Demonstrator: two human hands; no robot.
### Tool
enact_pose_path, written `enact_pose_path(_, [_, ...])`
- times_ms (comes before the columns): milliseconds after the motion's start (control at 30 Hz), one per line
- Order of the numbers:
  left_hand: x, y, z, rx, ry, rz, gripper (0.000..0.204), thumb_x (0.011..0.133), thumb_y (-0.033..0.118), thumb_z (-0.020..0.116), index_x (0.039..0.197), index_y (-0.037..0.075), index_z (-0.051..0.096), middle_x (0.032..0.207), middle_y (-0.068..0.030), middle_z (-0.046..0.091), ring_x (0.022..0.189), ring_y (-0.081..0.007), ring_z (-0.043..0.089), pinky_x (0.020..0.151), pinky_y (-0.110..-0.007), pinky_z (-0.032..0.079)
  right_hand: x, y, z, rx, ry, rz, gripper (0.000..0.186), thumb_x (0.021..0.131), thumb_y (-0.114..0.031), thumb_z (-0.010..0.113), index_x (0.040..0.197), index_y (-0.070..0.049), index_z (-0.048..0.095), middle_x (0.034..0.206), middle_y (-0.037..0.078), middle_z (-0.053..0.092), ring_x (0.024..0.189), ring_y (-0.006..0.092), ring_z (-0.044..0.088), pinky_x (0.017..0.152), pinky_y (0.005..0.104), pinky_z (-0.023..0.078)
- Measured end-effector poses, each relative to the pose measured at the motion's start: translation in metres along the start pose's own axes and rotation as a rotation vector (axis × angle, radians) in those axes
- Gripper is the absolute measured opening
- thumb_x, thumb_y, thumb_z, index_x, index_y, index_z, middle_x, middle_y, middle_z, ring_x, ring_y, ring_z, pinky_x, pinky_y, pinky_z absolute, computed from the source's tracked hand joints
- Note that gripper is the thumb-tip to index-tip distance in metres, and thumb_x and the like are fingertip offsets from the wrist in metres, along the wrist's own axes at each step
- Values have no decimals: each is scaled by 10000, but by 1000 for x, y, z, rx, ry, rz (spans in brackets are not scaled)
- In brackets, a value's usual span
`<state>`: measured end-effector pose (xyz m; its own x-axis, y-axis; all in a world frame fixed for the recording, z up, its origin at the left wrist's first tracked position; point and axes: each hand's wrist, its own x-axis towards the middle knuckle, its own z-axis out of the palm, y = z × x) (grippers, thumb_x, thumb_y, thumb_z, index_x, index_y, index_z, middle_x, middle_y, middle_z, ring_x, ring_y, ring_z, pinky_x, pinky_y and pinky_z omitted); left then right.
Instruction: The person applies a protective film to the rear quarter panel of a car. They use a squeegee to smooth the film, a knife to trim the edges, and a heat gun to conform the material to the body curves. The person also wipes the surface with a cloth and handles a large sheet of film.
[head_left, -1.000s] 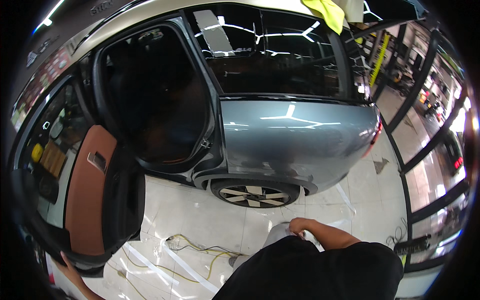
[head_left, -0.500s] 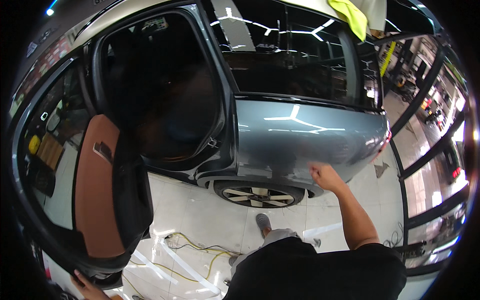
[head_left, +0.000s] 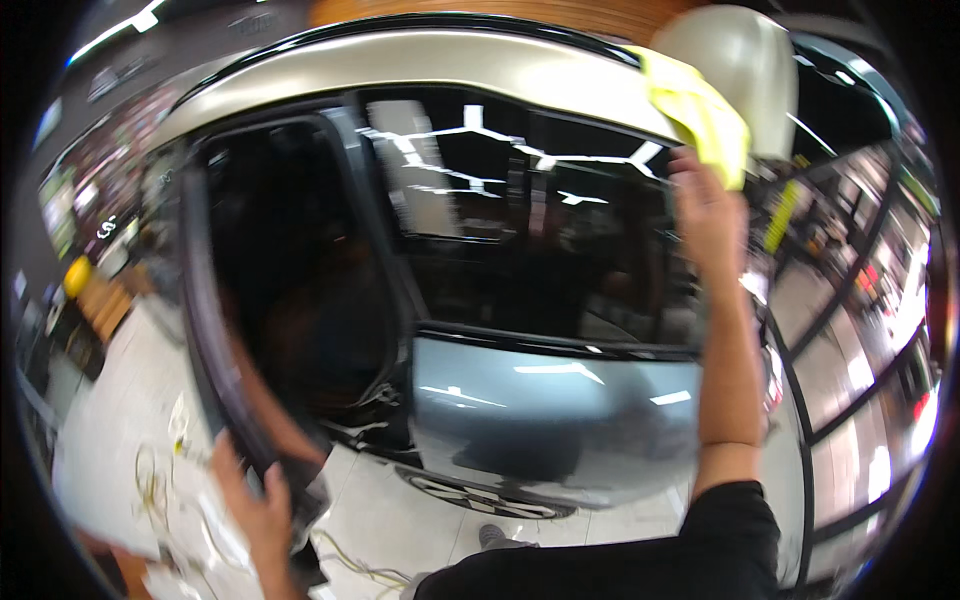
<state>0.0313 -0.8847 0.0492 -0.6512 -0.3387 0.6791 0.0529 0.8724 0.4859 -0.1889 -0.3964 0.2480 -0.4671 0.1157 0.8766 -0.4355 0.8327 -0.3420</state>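
Observation:
My left hand [head_left: 258,500] grips the edge of the grey car's open rear door [head_left: 225,385], with its thumb and fingers around the frame. A brown panel [head_left: 278,410] shows on the door's inner side. My right hand [head_left: 710,220] is raised in front of the rear side window [head_left: 570,230]. Its fingers are smeared by motion and sit close beside the lower part of a yellow-green cloth [head_left: 700,110]. The cloth drapes over the roof's rear edge; I cannot tell whether my fingers touch it.
Below the window is the glossy grey rear body panel [head_left: 560,410], above a wheel [head_left: 485,495]. A black metal frame [head_left: 845,300] stands at right. Yellow cables [head_left: 360,565] lie on the pale floor. At far left is a wooden box [head_left: 103,305].
My right hand has risen from the rear body panel to beside the cloth. The door has swung inward toward the car with my left hand on it. The view has tilted up.

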Motion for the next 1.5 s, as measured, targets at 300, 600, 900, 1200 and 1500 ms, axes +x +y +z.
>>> enact_pose_path(300, [78,97,156,-322,-29,70,546,869,212,689,1329,-24,512,1278,-207,553,1157,-356,562,964,-400,463,217,252,-52,-826,206,-376,564,990,-370,536,1418,-14,441,1345,224,548,1306,381,462,1104,424,349])
enact_pose_path(600, [13,10,135,-380,-365,-158,327,926,205,646,1195,21,633,1181,-168,629,1060,-295,628,924,-370,484,200,243,-1,-500,-69,-65,545,1004,-409,479,1349,13,464,1194,238,583,1120,375,504,953,404,380])
enact_pose_path(900, [-82,-103,97,-362,-486,-639,304,943,181,613,1185,-2,642,1098,-124,668,995,-207,633,872,-320,500,-25,23,54,114,-164,-171,524,1003,-426,466,1265,26,491,1066,223,581,925,337,496,794,376,382])
enact_pose_path(1200, [-36,-128,144,-506,-810,-322,336,972,160,568,1220,-66,587,1086,-106,651,936,-171,614,855,-285,480,-210,-70,225,663,-706,404,519,1002,-444,452,1182,39,518,938,208,579,730,299,487,635,347,385])
enact_pose_path(1500, [-57,-135,179,-94,-1245,26,440,952,285,599,1228,-57,612,1150,-265,652,1071,-377,630,944,-400,491,-192,35,28,785,45,580,533,1001,-461,439,1099,52,545,809,193,576,535,261,479,476,318,387])
